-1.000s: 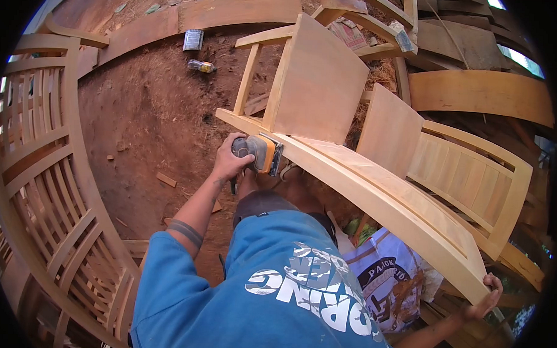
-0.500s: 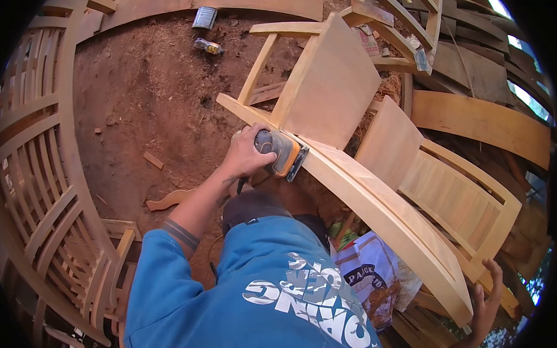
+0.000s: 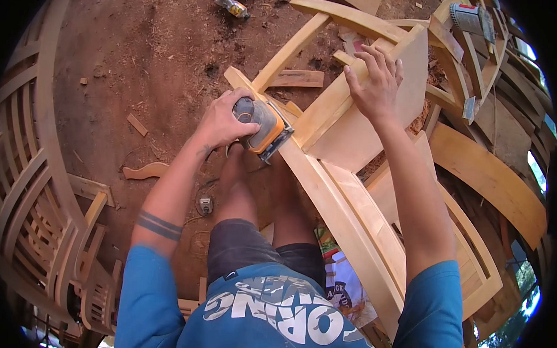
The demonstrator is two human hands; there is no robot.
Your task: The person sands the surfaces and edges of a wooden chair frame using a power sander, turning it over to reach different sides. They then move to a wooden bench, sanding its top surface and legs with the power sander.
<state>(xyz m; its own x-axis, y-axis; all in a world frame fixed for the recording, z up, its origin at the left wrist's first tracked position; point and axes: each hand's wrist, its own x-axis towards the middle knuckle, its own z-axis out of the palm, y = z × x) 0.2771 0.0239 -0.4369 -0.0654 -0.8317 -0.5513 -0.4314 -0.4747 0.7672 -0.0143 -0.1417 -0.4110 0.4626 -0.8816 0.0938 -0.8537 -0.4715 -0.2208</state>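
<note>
My left hand (image 3: pixel 224 122) is wrapped round an orange and grey power sander (image 3: pixel 259 125). The sander's flat pad is tilted against the edge of a pale wooden chair frame (image 3: pixel 344 222), near its upper left end. Over the chair's seat rail (image 3: pixel 334 102), my right hand (image 3: pixel 375 82) is raised with its fingers spread, holding nothing; whether it touches the wood I cannot tell. The chair lies on its side, its smooth panel (image 3: pixel 359 137) to the right of the rail.
Slatted wooden chair backs (image 3: pixel 50 135) line the left side. On the dirt floor lie a plastic bottle (image 3: pixel 232 5), wood scraps (image 3: pixel 145 170) and a small socket (image 3: pixel 206 205). A tin can (image 3: pixel 468 18) is at the upper right, above curved boards (image 3: pixel 487 181).
My right hand has come from the lower right up to the chair's seat rail. The view has shifted, and the sander, still in my left hand, appears slightly further left and higher.
</note>
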